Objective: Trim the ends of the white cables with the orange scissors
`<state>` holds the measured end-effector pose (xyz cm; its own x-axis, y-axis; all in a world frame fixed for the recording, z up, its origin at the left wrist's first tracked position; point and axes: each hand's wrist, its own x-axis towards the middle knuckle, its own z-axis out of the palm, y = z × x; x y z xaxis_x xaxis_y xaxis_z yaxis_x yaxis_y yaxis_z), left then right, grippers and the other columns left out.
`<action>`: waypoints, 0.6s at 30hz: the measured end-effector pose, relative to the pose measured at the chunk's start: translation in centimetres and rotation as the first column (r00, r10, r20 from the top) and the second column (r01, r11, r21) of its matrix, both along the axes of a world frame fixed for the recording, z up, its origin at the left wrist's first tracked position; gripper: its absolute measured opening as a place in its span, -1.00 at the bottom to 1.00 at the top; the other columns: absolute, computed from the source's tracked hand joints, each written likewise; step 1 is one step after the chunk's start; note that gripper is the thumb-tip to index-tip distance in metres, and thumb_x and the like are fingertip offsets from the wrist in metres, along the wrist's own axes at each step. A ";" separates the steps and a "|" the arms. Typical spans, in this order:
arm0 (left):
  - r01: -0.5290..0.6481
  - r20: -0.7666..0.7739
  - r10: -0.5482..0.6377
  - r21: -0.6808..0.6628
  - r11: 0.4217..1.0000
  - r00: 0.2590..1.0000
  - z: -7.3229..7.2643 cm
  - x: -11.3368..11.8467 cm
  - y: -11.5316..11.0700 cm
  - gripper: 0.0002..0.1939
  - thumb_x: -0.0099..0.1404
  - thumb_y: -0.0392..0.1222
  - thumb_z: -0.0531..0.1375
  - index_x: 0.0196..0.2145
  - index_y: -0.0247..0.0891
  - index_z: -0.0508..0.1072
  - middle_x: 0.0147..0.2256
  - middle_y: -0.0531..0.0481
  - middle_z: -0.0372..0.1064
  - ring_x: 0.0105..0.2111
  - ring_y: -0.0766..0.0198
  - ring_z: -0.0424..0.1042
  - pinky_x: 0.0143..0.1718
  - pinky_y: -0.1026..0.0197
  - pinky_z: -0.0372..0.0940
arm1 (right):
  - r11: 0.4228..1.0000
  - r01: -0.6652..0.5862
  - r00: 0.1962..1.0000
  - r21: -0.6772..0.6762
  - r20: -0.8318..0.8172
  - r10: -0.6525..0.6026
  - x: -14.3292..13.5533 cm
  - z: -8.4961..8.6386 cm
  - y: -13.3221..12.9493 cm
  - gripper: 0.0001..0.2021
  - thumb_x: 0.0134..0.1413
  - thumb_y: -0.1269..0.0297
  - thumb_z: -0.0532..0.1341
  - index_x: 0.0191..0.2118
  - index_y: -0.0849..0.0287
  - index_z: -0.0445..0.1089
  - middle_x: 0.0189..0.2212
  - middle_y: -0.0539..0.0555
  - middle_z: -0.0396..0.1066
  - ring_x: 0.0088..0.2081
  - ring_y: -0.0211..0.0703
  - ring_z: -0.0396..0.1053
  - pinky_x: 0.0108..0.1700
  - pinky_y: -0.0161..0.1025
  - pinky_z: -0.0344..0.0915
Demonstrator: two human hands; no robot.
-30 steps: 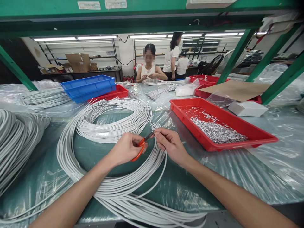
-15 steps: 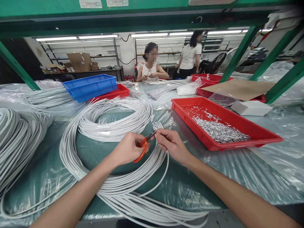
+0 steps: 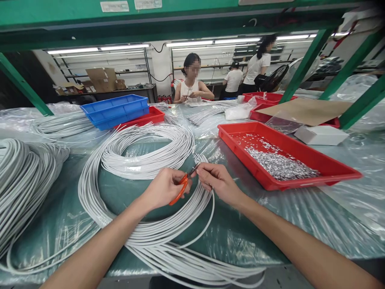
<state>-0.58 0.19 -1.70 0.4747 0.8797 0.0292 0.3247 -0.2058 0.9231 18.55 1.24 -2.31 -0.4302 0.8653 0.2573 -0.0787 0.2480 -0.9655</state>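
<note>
Trimming step: orange-handled scissors (image 3: 180,188) gripped in left hand (image 3: 164,188), thin white cable end (image 3: 202,171) pinched by right hand (image 3: 218,182); steady alignment judged needed.

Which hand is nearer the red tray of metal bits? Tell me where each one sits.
Right. The right hand lies just left of the red tray, pinching a white cable. The left hand, gripping orange scissors, is farther left, beyond the right hand.
</note>
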 end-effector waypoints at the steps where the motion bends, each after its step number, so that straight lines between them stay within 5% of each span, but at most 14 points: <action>1: -0.005 0.008 0.005 -0.008 1.000 1.000 0.0 0.0 0.0 -0.88 0.12 -0.36 0.08 -0.55 -0.30 0.34 -0.53 0.05 0.34 -0.52 0.36 0.34 -0.45 0.32 0.31 | 1.000 -0.002 1.000 -0.002 -0.006 0.002 0.0 0.0 0.0 -0.65 0.17 0.00 0.18 -0.40 0.22 0.39 -0.69 -0.16 0.01 -0.66 -0.38 -0.02 -0.58 -0.32 -0.04; 9: -0.022 -0.010 0.022 -0.025 0.999 1.000 0.4 0.1 -0.1 -0.88 0.11 -0.37 0.10 -0.50 -0.33 0.43 -0.52 0.04 0.39 -0.56 0.39 0.36 -0.50 0.36 0.30 | 0.999 0.047 0.999 -0.012 0.017 -0.046 0.2 0.6 0.0 -0.66 0.07 0.00 0.27 -0.47 0.22 0.42 -0.64 -0.09 0.18 -0.63 -0.35 0.11 -0.57 -0.32 0.06; 18: -0.019 -0.014 0.018 -0.093 0.995 1.000 1.0 0.4 -0.2 -0.81 0.13 -0.30 0.17 -0.61 -0.33 0.37 -0.57 0.02 0.40 -0.62 0.41 0.36 -0.58 0.40 0.23 | 0.971 0.164 0.985 0.176 0.025 -0.171 0.3 0.3 0.2 -0.76 0.05 0.15 0.31 -0.49 0.21 0.43 -0.58 -0.03 0.32 -0.52 -0.28 0.20 -0.46 -0.29 0.13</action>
